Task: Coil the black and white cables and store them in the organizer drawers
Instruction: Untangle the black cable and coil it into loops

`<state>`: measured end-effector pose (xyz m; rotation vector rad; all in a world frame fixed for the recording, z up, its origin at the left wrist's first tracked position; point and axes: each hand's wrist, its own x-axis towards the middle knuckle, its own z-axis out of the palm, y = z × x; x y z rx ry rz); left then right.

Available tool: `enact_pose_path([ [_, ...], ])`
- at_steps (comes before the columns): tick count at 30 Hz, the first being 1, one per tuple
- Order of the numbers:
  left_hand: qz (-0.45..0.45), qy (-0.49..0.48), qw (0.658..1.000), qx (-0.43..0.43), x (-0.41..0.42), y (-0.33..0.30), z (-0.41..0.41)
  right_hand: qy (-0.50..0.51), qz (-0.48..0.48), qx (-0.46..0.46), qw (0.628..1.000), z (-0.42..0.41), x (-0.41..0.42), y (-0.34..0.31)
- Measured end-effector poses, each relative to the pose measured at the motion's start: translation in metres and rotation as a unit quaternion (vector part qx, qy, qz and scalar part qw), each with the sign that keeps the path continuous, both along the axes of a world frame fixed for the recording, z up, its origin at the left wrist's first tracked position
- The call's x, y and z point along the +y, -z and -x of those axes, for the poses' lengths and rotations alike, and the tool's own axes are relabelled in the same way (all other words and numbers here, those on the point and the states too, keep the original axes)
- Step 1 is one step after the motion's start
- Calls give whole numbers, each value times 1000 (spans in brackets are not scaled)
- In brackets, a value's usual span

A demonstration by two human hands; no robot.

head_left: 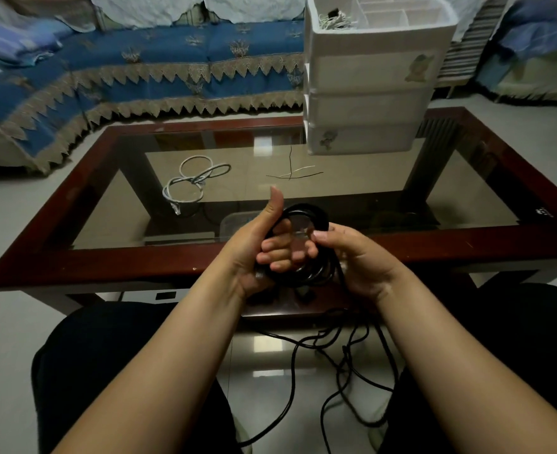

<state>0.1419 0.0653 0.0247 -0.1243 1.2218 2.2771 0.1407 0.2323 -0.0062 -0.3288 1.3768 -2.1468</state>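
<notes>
**Two cables to coil, and neither stored yet**

We are partway through the first of them. Our left hand (264, 247) has its fingers curled through the ring of the black cable (306, 244), thumb raised, so it grips the turns already wound. Our right hand (349, 257) pinches the same coil at its 3 o'clock edge, thumb and fingertips closed on the strand that feeds in. We hold the coil just above the near rim of the glass table (74, 257).

Several turns are made, but a long tail of the black cable hangs down from the coil at 6 o'clock and lies in loose loops on the floor between our knees. We judge that this tail must be wound before the coil can go anywhere.

At 10 o'clock from our hands the white cable (192, 183) lies on the glass in a few slack loops, untouched and not bundled tightly. Thin ties (295, 173), black and pale, lie on the glass at 12 o'clock; they look meant for binding the coils, though we cannot be sure.

At 1 o'clock the white organizer (369, 103) stands on the far side of the table. Its top tray is open and one compartment holds a small pale bundle with a dark piece; the drawers below appear closed.

By our reckoning most of the task is left: finish and bind the black, coil the white, stow both.
</notes>
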Motion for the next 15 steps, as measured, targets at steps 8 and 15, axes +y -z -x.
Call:
enact_pose_path([
  [8,29,-2,1000,3,4,0,-5,116,-91,39,988,-1,-6,-22],
  [15,-43,13,999,-16,13,0,-7,290,-171,34,941,1,-19,-23],
])
